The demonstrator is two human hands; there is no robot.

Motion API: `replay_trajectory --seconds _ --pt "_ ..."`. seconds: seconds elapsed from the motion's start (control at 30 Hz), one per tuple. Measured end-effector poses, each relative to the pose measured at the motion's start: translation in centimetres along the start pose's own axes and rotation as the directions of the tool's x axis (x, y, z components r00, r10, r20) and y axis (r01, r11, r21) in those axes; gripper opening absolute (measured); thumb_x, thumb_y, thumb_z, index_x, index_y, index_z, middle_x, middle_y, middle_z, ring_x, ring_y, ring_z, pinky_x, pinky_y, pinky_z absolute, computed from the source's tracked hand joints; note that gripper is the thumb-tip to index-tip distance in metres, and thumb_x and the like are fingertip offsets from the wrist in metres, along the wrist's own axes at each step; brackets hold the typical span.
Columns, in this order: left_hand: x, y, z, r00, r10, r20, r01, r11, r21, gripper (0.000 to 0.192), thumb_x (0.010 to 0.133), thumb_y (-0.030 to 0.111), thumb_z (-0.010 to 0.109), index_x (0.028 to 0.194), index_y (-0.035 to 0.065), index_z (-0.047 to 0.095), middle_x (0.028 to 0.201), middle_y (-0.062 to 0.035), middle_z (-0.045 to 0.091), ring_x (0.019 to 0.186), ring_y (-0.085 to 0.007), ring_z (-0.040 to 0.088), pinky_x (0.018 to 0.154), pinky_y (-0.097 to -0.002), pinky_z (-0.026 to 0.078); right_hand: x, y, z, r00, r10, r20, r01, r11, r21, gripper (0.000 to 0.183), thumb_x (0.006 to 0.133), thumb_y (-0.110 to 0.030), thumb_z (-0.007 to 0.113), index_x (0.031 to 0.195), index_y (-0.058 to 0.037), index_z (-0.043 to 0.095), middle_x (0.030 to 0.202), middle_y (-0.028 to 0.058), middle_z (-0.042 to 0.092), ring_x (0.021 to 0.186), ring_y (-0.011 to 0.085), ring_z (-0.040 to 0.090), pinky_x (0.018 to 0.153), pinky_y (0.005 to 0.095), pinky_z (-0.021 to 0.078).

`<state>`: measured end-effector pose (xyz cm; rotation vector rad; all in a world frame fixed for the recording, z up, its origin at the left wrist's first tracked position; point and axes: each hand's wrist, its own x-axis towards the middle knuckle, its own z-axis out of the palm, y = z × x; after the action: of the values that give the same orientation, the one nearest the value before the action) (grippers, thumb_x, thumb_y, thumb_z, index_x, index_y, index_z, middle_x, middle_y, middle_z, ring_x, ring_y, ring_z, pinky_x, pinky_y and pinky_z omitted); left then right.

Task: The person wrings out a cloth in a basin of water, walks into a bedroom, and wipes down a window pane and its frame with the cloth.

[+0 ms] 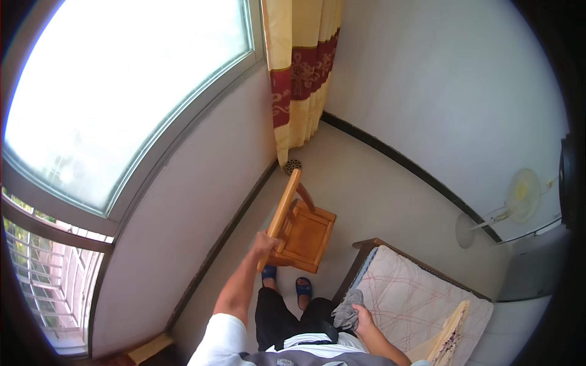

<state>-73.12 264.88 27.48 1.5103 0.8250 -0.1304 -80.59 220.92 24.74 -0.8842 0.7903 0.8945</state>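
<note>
My left hand grips the top rail of a wooden armchair near its lower end. The chair is orange-brown, with a square panelled seat facing up and its back towards the window wall. Its legs are mostly hidden beneath the seat. My right hand holds a crumpled grey cloth close to my waist, at the edge of the bed. Below the chair are my feet in dark blue slippers.
To the right is a bed with a pale quilted cover and a wooden frame. A pedestal fan stands by the far wall. Cream and red curtains hang in the corner above a round floor drain. A large window fills the left.
</note>
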Motion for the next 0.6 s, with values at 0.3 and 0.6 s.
replay_trajectory --seconds 0.3,0.6 --pt "11.6 -0.1 -10.6 0.999 0.007 -0.04 0.007 0.942 0.336 0.027 0.066 0.013 0.067 0.09 0.001 0.064 0.064 -0.0095 0.061 0.051 -0.016 0.06 0.048 -0.0318 0.048 -1.3 5.9 2.7 0.982 -0.125 -0.143 0.155 0.962 0.226 0.039 0.087 -0.02 0.045 0.117 0.0045 0.05 0.109 0.0204 0.062 0.101 0.0366 0.061 0.093 0.0484 0.0464" --pt "14.5 -2.7 -17.5 0.973 0.099 -0.211 0.026 0.853 0.521 0.041 0.067 0.016 0.065 0.106 0.0074 0.063 0.088 -0.0146 0.067 0.083 -0.031 0.065 0.074 -0.0392 0.051 -0.8 6.3 11.6 0.957 -0.255 -0.138 0.276 0.949 0.155 0.035 0.084 -0.011 0.049 0.118 0.0002 0.05 0.104 0.0164 0.062 0.097 0.0331 0.062 0.087 0.045 0.0507"
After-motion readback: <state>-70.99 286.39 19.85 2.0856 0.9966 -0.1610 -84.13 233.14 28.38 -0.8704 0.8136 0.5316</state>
